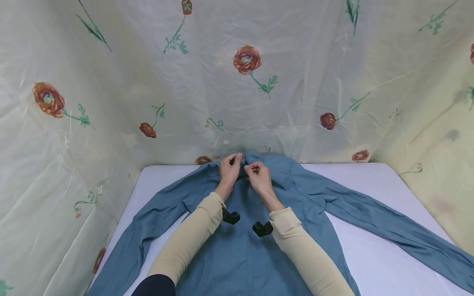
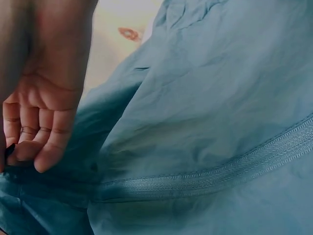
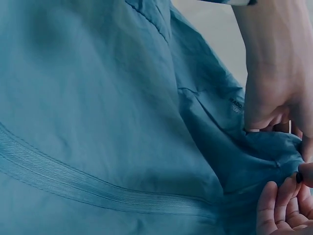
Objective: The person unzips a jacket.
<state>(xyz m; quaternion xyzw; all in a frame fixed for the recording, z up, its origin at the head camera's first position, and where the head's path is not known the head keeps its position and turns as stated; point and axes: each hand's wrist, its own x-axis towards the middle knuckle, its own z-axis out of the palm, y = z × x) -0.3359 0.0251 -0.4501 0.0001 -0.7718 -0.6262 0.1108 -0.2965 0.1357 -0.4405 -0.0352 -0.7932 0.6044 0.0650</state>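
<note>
A blue zip-front jacket (image 1: 237,255) lies face up, sleeves spread, its collar at the far table edge. The left hand (image 1: 228,170) grips the collar fabric on the left side of the neck. Just right of it, the right hand (image 1: 260,180) pinches a small black zipper pull (image 3: 299,177) between thumb and fingertips. In the left wrist view, the right hand (image 2: 46,112) shows its palm, fingers curled at the collar. The zipper (image 2: 205,183) runs closed up to the fingers. In the right wrist view, raised collar fabric (image 3: 269,152) lies between both hands.
The jacket covers much of a white table (image 1: 385,176). A pale curtain (image 1: 289,74) with printed flowers hangs behind and along both sides, close to the collar. Black camera mounts (image 1: 262,228) stick out from both wrists above the jacket front. One sleeve (image 1: 400,230) reaches the right edge.
</note>
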